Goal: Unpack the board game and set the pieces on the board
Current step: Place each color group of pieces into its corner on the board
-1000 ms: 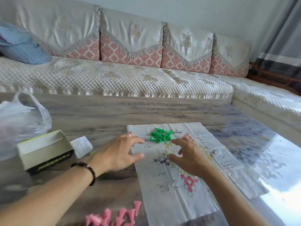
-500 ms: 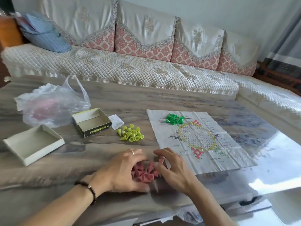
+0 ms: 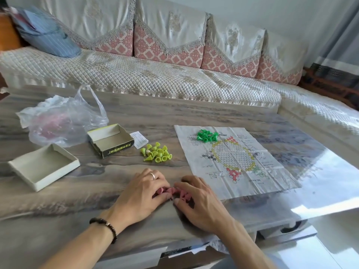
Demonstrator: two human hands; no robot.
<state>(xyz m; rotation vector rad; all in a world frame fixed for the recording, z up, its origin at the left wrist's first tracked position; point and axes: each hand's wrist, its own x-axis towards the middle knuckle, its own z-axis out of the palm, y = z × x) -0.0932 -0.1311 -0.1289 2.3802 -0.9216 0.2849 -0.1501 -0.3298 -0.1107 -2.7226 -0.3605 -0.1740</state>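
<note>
A paper game board (image 3: pixel 233 162) with a hexagon grid lies flat on the table's right half. A heap of dark green cone pieces (image 3: pixel 206 135) sits on its far left corner. A heap of yellow-green cone pieces (image 3: pixel 156 152) lies on the table left of the board. Near the front edge, my left hand (image 3: pixel 141 193) and my right hand (image 3: pixel 196 199) cup a cluster of pink cone pieces (image 3: pixel 172 191) between them, with fingers curled around the pieces. Most of the pink pieces are hidden under my fingers.
The open game box (image 3: pixel 110 139) and its white lid (image 3: pixel 43 166) lie at the left, a clear plastic bag (image 3: pixel 60 119) behind them. A small paper slip (image 3: pixel 138 139) lies beside the box. A sofa runs behind the table (image 3: pixel 58 200).
My hands left the board by the green pieces and came back to the near table edge. They have since closed in around the pink pieces. The view has pulled back.
</note>
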